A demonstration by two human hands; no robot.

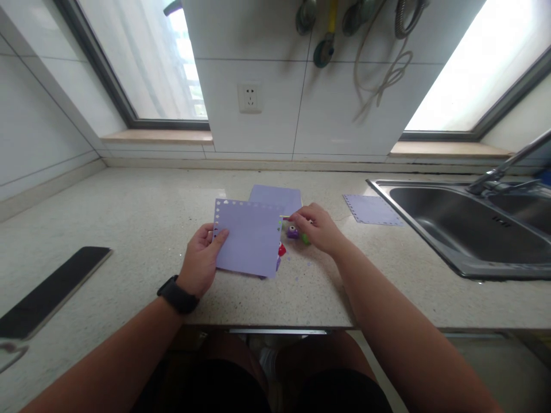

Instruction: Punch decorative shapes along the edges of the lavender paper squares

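Observation:
My left hand grips a sheet of purple paper by its left side, thumb on top. Small shaped holes line the sheet's top, left and right edges. At the sheet's upper right edge, my right hand is closed in a pinch on a thin, pale stick-like thing; its kind is unclear. Under and beside that hand lie a small purple craft punch and a green piece, partly hidden. A red piece peeks out from behind the sheet's right edge.
Another purple sheet lies behind the held one. To the right, a purple sheet with a punched border rests beside the steel sink. A dark flat board lies at the left. Tiny paper bits dot the counter.

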